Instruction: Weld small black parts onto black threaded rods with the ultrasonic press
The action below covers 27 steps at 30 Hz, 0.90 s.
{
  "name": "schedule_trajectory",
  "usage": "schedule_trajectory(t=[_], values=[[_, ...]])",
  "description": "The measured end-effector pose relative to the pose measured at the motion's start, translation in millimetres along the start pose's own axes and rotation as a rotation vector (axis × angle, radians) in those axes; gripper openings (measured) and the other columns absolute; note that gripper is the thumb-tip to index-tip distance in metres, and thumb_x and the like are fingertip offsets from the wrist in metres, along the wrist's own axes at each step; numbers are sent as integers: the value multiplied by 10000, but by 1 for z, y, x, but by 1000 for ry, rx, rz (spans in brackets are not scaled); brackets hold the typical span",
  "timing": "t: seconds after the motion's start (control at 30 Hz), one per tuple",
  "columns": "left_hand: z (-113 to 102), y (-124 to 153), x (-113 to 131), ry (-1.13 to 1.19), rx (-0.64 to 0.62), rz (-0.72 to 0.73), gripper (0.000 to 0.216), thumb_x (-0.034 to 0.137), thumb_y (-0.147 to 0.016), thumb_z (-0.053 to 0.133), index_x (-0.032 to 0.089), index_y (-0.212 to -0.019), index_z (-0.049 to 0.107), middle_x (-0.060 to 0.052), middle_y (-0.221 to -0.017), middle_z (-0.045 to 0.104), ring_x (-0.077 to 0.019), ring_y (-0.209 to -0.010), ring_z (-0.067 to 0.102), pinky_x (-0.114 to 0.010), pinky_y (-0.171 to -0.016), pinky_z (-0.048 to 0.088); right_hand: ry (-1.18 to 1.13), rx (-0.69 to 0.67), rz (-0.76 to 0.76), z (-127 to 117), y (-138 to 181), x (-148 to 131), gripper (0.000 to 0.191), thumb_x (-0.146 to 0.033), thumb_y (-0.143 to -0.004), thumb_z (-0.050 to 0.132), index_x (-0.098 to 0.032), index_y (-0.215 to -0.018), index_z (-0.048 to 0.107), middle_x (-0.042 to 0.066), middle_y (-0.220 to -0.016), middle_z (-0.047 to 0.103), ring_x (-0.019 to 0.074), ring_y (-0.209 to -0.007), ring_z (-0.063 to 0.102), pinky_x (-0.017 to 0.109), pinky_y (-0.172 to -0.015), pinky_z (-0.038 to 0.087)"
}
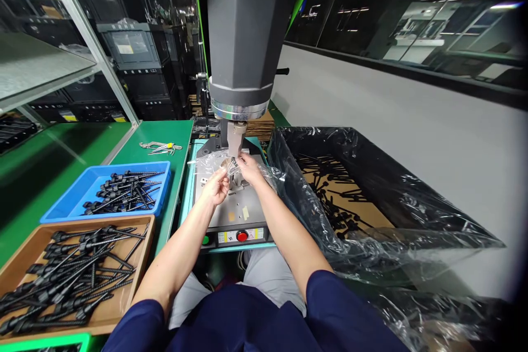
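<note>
Both of my hands are at the fixture under the metal horn point(236, 139) of a press-like machine point(243, 27). My left hand point(217, 185) is closed in a pinch just left of the horn, its fingers curled; what lies between them is too small to make out. My right hand point(249, 169) reaches in from the right with fingers drawn together beside the horn tip, and their grip is partly hidden. Clear plastic film point(209, 161) spreads around both hands. Below them is the grey machine base point(223, 217) with a red button point(241, 236) and a green button point(205, 240).
At left, a blue tray point(66, 196) and a brown tray point(142, 247) hold black threaded rod-like parts. A wrench-like tool point(160, 146) lies behind them. At right stands a large bin lined with black plastic point(396, 187), with similar parts on cardboard point(367, 210).
</note>
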<state>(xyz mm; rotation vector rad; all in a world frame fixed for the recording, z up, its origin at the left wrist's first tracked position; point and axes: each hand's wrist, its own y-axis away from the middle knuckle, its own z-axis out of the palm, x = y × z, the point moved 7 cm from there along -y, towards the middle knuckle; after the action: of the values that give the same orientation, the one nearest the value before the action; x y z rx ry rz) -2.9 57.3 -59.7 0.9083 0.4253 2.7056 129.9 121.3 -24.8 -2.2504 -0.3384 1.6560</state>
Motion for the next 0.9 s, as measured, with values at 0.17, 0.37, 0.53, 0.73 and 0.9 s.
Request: schedule_trajectory(t=[0.17,0.37,0.53,0.73,0.9], values=[[1,2,3,2,17,8,191,83,-764,736,150,-856,583,58,-611,554,-25,-445,523,-80,-378,396,49,-61,-12,2,-11,0,169,-326,-793,581,-196,-806,687,56,-1009,677,236,-1015,605,393,-975,443],[1,2,-2,-1,28,2,211,90,-747,754,151,-851,580,58,-608,557,-21,-436,511,-76,-376,393,23,84,49,2,-5,12,231,-389,-713,668,-191,-833,661,56,-954,665,241,-957,604,401,-934,467],[-2,2,-7,-10,29,-3,227,83,-734,764,152,-817,565,65,-602,550,-12,-430,502,-71,-376,390,-179,84,201,12,7,31,370,-438,-705,694,-195,-979,643,52,-987,684,222,-925,640,358,-863,511],[-9,6,-14,-37,42,-8,240,83,-722,776,163,-807,566,73,-577,538,-13,-424,510,-68,-371,388,-177,65,117,-16,14,47,388,-458,-855,537,-198,-1118,656,87,-1215,660,223,-1127,606,407,-1004,449],[-15,6,-25,-58,76,-12,237,116,-738,781,175,-824,568,72,-574,536,-13,-424,514,-67,-371,389,-36,113,28,-48,12,57,299,-454,-824,613,-195,-935,712,108,-1221,651,248,-1213,545,436,-1087,364]])
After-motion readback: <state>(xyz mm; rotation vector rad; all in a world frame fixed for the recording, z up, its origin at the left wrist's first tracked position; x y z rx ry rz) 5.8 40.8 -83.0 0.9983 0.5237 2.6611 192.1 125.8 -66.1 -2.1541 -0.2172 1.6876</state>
